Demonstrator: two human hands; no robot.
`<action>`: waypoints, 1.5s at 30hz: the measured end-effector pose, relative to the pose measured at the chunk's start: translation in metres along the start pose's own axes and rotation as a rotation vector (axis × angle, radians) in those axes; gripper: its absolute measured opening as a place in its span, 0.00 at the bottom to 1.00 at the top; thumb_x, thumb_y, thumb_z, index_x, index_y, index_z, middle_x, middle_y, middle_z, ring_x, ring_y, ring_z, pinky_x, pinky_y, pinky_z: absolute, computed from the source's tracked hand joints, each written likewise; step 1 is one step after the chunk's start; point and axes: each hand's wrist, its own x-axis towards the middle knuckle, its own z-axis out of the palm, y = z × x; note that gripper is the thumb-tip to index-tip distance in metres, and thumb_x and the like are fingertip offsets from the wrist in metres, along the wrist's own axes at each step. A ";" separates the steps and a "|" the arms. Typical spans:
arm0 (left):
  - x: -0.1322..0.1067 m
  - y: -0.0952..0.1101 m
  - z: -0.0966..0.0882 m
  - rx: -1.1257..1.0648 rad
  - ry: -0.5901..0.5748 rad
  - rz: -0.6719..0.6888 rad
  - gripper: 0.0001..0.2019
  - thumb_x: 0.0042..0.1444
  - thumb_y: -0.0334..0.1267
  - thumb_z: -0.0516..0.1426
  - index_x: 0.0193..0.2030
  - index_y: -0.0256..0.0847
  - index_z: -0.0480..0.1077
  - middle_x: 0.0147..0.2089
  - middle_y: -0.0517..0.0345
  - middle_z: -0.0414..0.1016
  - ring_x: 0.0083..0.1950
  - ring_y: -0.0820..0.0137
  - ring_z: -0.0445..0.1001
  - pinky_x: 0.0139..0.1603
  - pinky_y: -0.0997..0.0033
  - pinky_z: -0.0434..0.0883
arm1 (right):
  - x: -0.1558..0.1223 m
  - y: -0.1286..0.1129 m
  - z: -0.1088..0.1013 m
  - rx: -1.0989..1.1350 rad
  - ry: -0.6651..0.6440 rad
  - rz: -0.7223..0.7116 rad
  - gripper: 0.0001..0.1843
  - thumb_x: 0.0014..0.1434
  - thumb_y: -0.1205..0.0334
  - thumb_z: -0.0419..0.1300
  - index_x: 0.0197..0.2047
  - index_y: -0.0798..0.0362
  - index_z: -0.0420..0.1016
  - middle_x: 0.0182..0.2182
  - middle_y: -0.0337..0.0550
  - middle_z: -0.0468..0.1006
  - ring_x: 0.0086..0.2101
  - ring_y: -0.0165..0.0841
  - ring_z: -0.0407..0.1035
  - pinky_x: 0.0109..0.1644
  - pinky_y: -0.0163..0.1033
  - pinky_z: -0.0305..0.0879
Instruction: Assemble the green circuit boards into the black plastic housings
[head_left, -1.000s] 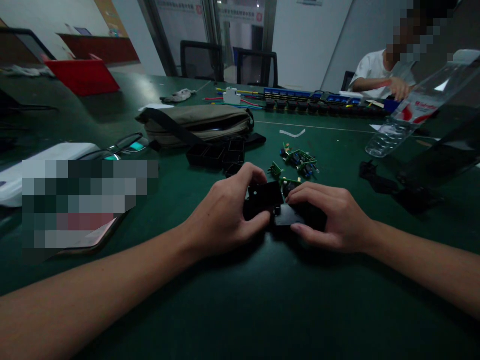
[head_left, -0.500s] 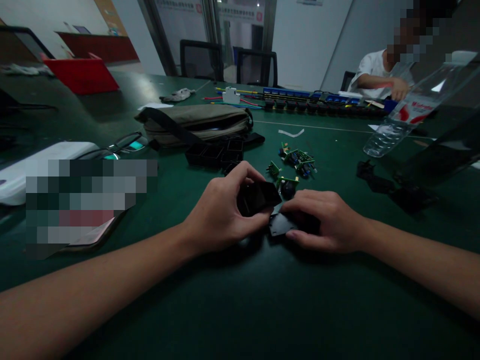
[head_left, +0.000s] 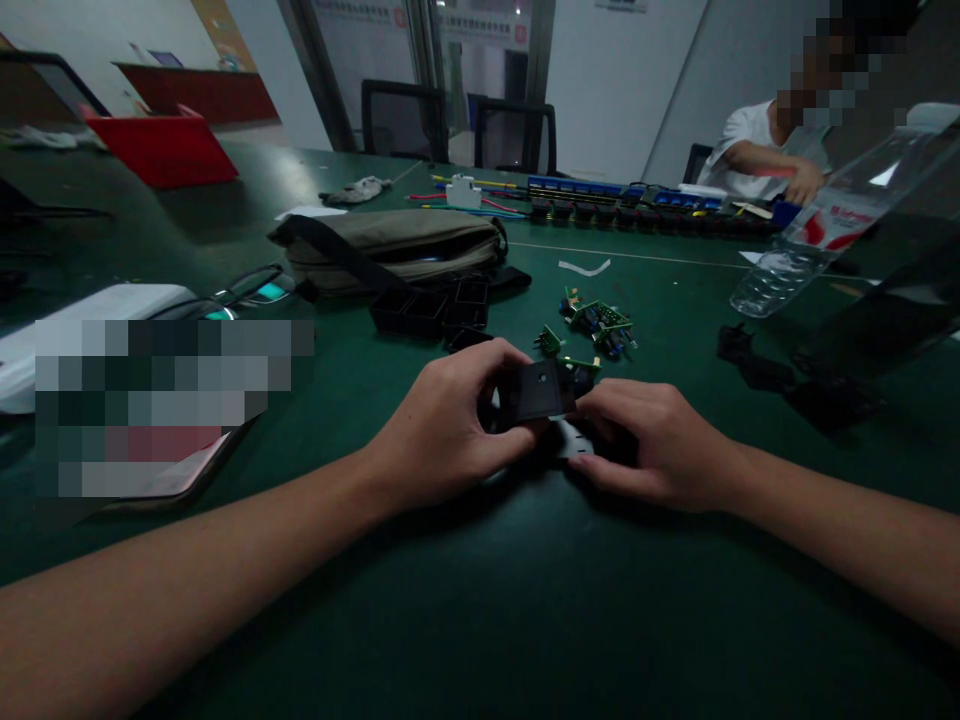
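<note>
My left hand point(head_left: 457, 425) is closed round a black plastic housing point(head_left: 536, 390), box-shaped, with a small hole in the face turned towards me. Close beside it, my right hand point(head_left: 652, 440) pinches a flat grey plastic piece point(head_left: 571, 440) between thumb and fingers. That piece lies low near the table and partly under the housing, so whether the two touch I cannot tell. Just beyond the hands lie small green circuit boards point(head_left: 600, 320) with parts on them. Several open black housings point(head_left: 420, 310) stand behind my left hand.
A grey-green bag point(head_left: 397, 245) lies behind the housings. At left are glasses point(head_left: 259, 290), a white device point(head_left: 112, 305) and a blurred-out object. A plastic bottle point(head_left: 832, 225) leans at right, near dark pieces point(head_left: 802, 380). Across the green table sits a person point(head_left: 757, 140) by a row of blue-and-black modules point(head_left: 592, 195).
The black housing has turned in my left hand, so its flat face with the hole now shows. Less of the grey piece shows, as the housing covers more of it.
</note>
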 end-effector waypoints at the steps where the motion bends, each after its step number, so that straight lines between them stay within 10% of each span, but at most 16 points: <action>1: 0.000 -0.001 0.000 0.005 0.002 -0.016 0.15 0.48 0.36 0.62 0.44 0.38 0.72 0.38 0.58 0.77 0.34 0.71 0.73 0.35 0.71 0.68 | 0.000 0.000 0.000 0.003 0.002 0.005 0.14 0.61 0.55 0.62 0.42 0.58 0.75 0.26 0.39 0.72 0.26 0.28 0.64 0.30 0.34 0.58; 21: 0.000 -0.006 0.004 0.026 -0.016 -0.137 0.22 0.53 0.37 0.61 0.55 0.37 0.69 0.32 0.60 0.76 0.30 0.71 0.73 0.31 0.72 0.68 | 0.000 0.003 0.003 0.043 0.057 -0.053 0.15 0.59 0.61 0.65 0.49 0.57 0.76 0.29 0.40 0.77 0.28 0.28 0.69 0.32 0.33 0.64; 25: -0.002 -0.002 0.002 -0.026 0.046 -0.099 0.11 0.56 0.38 0.59 0.45 0.38 0.70 0.27 0.64 0.72 0.25 0.75 0.68 0.27 0.75 0.63 | -0.001 0.005 0.004 0.028 0.060 -0.048 0.16 0.60 0.61 0.65 0.50 0.57 0.76 0.30 0.41 0.78 0.29 0.29 0.71 0.32 0.33 0.65; 29: -0.001 -0.002 0.001 0.001 -0.110 0.005 0.12 0.60 0.41 0.55 0.28 0.38 0.71 0.21 0.62 0.69 0.22 0.76 0.64 0.24 0.74 0.58 | -0.003 0.007 0.005 -0.002 0.075 -0.059 0.16 0.62 0.60 0.64 0.52 0.57 0.75 0.35 0.45 0.81 0.31 0.30 0.73 0.33 0.34 0.67; 38: 0.001 0.002 0.000 -0.172 -0.338 -0.078 0.15 0.64 0.41 0.53 0.29 0.38 0.74 0.21 0.62 0.70 0.21 0.77 0.65 0.23 0.77 0.58 | -0.003 0.004 0.003 -0.005 0.146 -0.131 0.11 0.64 0.62 0.61 0.49 0.55 0.77 0.30 0.42 0.79 0.29 0.29 0.72 0.32 0.33 0.67; 45: 0.000 0.003 0.002 -0.377 -0.208 -0.256 0.18 0.64 0.47 0.53 0.27 0.38 0.70 0.20 0.63 0.69 0.20 0.77 0.65 0.21 0.78 0.62 | -0.002 -0.012 0.003 0.380 0.218 0.292 0.16 0.60 0.56 0.66 0.50 0.51 0.73 0.28 0.38 0.78 0.26 0.28 0.72 0.27 0.32 0.66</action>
